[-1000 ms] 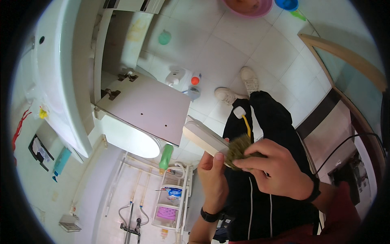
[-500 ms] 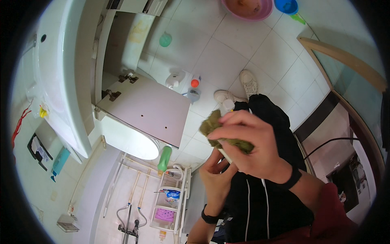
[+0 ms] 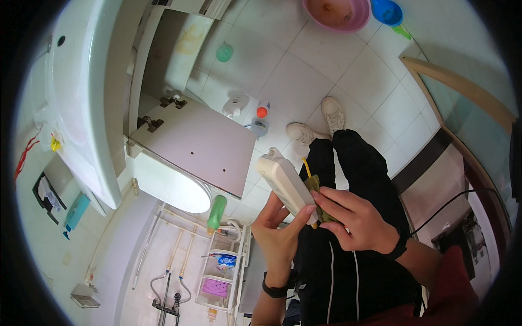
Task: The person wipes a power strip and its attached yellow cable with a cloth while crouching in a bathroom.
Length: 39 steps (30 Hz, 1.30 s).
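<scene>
My left hand point(image 3: 277, 225) grips a cream-white plastic bottle point(image 3: 284, 182) by its lower end. The bottle looks flat-sided and is tilted, its far end leaning up and to the left. In my right hand point(image 3: 353, 217) is a crumpled olive-green cloth point(image 3: 312, 186), pressed against the bottle's right side. A thin yellow piece point(image 3: 307, 167) sticks out beyond the cloth; what it belongs to is hidden. Both hands are in front of my legs, above the floor.
At left, an open cabinet door point(image 3: 196, 144) juts out below a white sink point(image 3: 81, 108). Several bottles stand on the tiled floor, near a green bottle point(image 3: 217, 211). A shelf rack point(image 3: 217, 280) is lower left; a pink basin point(image 3: 348, 24) and blue scoop point(image 3: 387, 12) are far off.
The bottle has turned so that its broad side shows more, up and left of my hands. My right hand with the cloth has moved down and right along it.
</scene>
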Tool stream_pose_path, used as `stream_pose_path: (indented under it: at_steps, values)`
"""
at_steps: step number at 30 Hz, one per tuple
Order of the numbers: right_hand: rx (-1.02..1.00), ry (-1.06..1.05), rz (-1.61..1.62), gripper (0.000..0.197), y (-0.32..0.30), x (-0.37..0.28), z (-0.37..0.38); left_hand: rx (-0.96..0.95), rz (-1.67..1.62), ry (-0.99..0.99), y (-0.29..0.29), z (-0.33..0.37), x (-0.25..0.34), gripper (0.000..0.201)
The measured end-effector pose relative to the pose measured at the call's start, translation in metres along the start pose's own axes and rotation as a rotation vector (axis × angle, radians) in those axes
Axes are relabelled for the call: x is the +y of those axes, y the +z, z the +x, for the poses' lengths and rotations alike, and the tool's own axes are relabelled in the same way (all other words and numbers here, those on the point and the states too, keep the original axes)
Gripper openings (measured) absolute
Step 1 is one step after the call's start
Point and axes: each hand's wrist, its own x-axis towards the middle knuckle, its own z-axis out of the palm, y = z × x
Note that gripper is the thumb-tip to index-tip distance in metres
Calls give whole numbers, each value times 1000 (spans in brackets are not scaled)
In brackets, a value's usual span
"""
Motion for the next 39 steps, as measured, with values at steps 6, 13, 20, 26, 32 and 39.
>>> stream_pose_path:
  at_steps: [6, 13, 20, 26, 32, 39]
  values:
    - [176, 28, 184, 53, -5, -1, 6, -36, -10, -82, -7, 0, -3, 66]
    - [76, -318, -280, 43, -5, -3, 47, 6, 174, 52, 4, 3, -1, 63]
    - [113, -315, -414, 42, -12, 3, 35, 119, 584, 238, 5, -3, -10, 62]
    - [46, -313, -424, 44, 0, 9, 13, 92, 622, 181, 9, -3, -13, 59]
    - [146, -154, -247, 53, -4, 16, 24, 54, 691, 201, 15, -1, -9, 55]
    - [122, -170, -214, 56, -13, 26, 17, -37, 545, 152, 16, 1, -17, 54]
